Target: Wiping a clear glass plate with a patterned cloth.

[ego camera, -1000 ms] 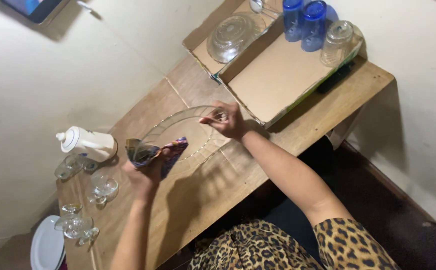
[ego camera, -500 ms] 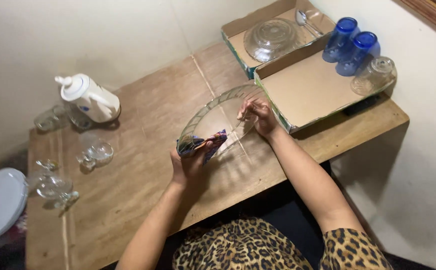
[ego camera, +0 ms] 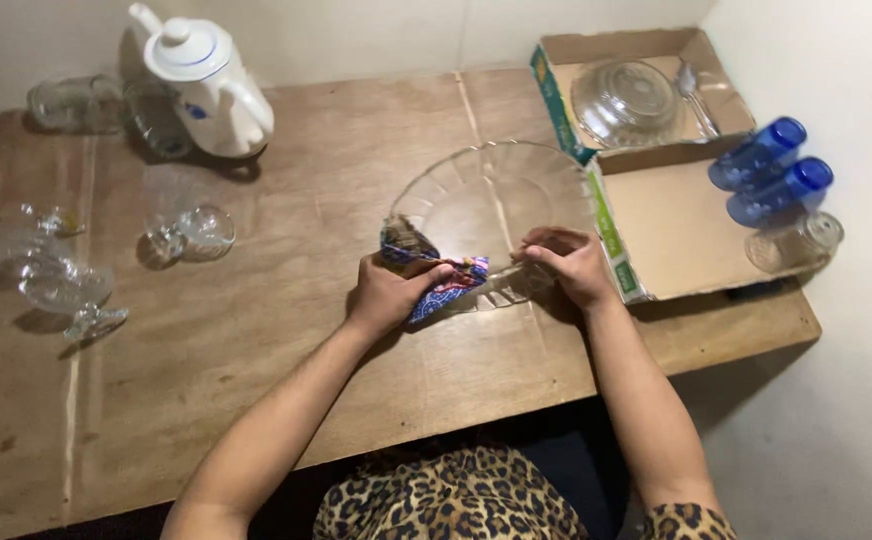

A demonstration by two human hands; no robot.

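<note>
A large clear glass platter with a scalloped rim is tilted above the wooden table. My left hand presses a blue and purple patterned cloth against the platter's near left rim. My right hand pinches the near right rim and holds the platter up.
A cardboard box at the right holds a glass bowl, a spoon, two blue tumblers and a clear glass. A white teapot and several clear glasses stand on the left.
The camera has swung so the table now lies square in view. Both hands still hold the platter, which has turned; the cloth has slid along its near rim.
</note>
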